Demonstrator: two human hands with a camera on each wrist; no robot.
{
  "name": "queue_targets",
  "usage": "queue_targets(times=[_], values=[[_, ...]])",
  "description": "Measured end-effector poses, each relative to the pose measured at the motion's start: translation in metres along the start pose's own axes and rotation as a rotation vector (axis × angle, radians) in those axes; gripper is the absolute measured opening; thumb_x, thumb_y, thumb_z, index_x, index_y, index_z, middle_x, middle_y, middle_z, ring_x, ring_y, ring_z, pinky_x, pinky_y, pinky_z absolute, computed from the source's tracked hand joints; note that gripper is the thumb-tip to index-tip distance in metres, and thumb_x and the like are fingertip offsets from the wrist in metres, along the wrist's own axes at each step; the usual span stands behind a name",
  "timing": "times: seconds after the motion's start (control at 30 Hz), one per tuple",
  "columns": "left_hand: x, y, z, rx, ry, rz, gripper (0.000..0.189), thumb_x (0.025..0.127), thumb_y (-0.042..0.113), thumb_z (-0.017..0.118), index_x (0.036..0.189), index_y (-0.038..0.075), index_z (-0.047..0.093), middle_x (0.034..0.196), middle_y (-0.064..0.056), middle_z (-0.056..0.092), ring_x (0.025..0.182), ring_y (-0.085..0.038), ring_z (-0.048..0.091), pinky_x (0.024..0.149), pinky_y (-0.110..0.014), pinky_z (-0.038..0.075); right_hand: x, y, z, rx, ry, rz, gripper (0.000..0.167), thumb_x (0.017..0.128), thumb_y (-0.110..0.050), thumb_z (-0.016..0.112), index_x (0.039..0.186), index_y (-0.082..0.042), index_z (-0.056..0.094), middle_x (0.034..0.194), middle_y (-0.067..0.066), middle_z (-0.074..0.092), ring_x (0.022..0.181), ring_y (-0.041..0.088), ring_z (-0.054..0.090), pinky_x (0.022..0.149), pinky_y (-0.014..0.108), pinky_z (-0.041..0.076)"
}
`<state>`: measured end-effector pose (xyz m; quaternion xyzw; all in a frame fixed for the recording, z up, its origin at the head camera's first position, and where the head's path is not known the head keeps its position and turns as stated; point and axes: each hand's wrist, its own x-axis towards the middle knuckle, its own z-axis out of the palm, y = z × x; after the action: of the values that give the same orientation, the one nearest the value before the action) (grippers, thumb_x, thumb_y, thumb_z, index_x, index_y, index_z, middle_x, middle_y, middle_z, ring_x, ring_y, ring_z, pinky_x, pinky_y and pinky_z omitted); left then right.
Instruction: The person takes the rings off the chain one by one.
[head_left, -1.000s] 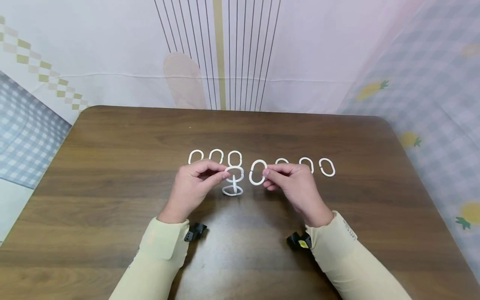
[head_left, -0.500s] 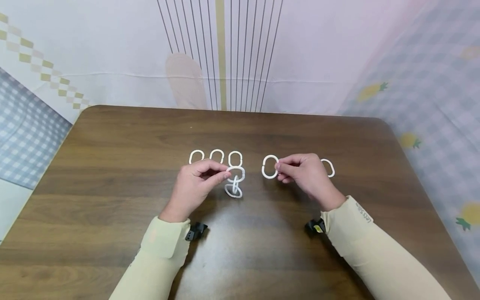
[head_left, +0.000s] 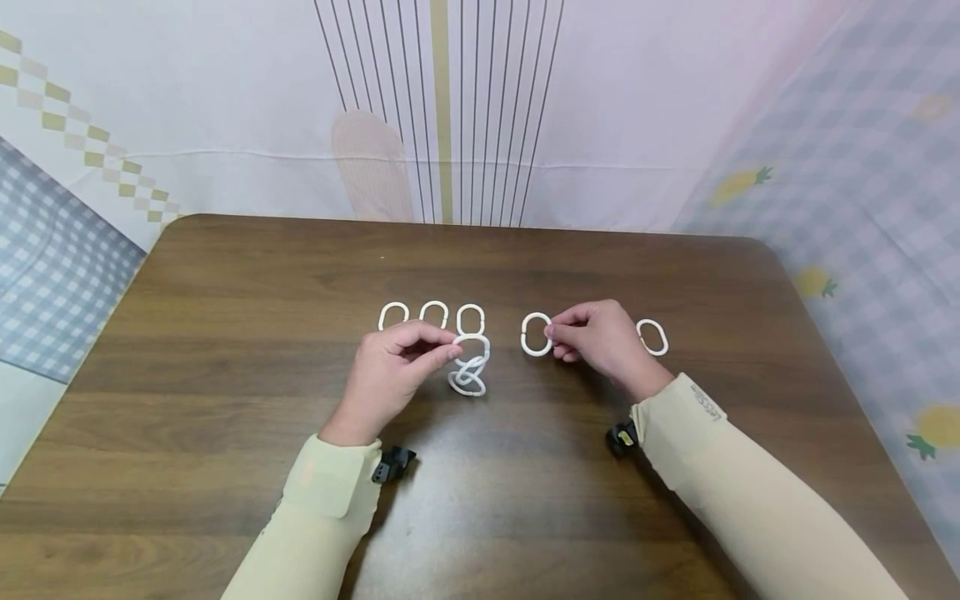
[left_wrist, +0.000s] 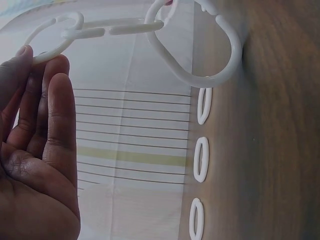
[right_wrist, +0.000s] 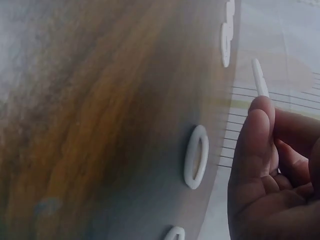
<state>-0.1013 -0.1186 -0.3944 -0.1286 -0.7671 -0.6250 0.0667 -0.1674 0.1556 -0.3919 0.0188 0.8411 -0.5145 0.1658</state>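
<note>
My left hand (head_left: 378, 375) pinches the top link (head_left: 471, 337) of a short chain of white plastic oval links between thumb and fingertips. The lower links (left_wrist: 135, 27) dangle below it, hooked through one another; in the left wrist view a narrow gap shows in the lowest link (left_wrist: 236, 47). To the right, my right hand (head_left: 611, 342) holds a single white oval link (head_left: 536, 315) upright by its side, apart from the chain. From the right wrist view this link (right_wrist: 259, 77) appears nearly edge-on, standing out past the thumb and fingertip.
Behind my left hand, several loose white links lie in a row on the brown wooden table (head_left: 247, 350), including one (head_left: 470, 307) just beyond the chain. Another link (head_left: 665, 339) lies right of my right hand. A patterned cloth (head_left: 600, 108) hangs behind the table's far edge.
My right hand has moved right and slightly away with its link, covering links on the table behind it. The left hand stays nearly still while the chain's lower links swing and turn.
</note>
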Motion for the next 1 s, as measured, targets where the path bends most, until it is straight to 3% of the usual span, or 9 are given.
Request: queue_targets(times=[0.4, 0.67, 0.8, 1.0], values=[[0.000, -0.002, -0.001, 0.002, -0.004, -0.010, 0.010, 0.084, 0.009, 0.082, 0.093, 0.005, 0.078, 0.091, -0.005, 0.076, 0.080, -0.010, 0.070, 0.073, -0.022, 0.058, 0.020, -0.006, 0.009, -0.199, -0.046, 0.004, 0.014, 0.094, -0.007, 0.069, 0.097, 0.006, 0.074, 0.066, 0.004, 0.068, 0.057, 0.009, 0.063, 0.057, 0.024, 0.057], [-0.001, -0.002, -0.001, -0.007, -0.003, -0.019, 0.011, 0.085, 0.010, 0.082, 0.093, 0.004, 0.078, 0.092, -0.004, 0.076, 0.080, -0.011, 0.070, 0.073, -0.022, 0.058, 0.028, -0.013, 0.017, -0.354, -0.032, 0.037, 0.013, 0.093, -0.013, 0.069, 0.090, -0.003, 0.075, 0.062, 0.001, 0.066, 0.050, 0.008, 0.060, 0.050, 0.021, 0.052], [0.000, -0.002, -0.002, -0.002, 0.000, -0.011, 0.011, 0.085, 0.010, 0.081, 0.093, 0.004, 0.077, 0.091, -0.004, 0.076, 0.081, -0.011, 0.070, 0.073, -0.022, 0.058, 0.030, -0.017, 0.020, -0.377, -0.027, 0.059, 0.013, 0.093, -0.012, 0.068, 0.088, -0.002, 0.074, 0.061, 0.003, 0.067, 0.049, 0.009, 0.061, 0.048, 0.021, 0.051], [0.000, 0.000, -0.001, -0.003, 0.000, -0.036, 0.010, 0.084, 0.010, 0.082, 0.093, 0.006, 0.078, 0.091, -0.004, 0.076, 0.080, -0.011, 0.071, 0.073, -0.024, 0.058, 0.033, -0.019, 0.026, -0.456, -0.005, 0.041, 0.013, 0.094, -0.010, 0.067, 0.084, -0.003, 0.072, 0.061, 0.004, 0.067, 0.050, 0.012, 0.065, 0.050, 0.023, 0.053]])
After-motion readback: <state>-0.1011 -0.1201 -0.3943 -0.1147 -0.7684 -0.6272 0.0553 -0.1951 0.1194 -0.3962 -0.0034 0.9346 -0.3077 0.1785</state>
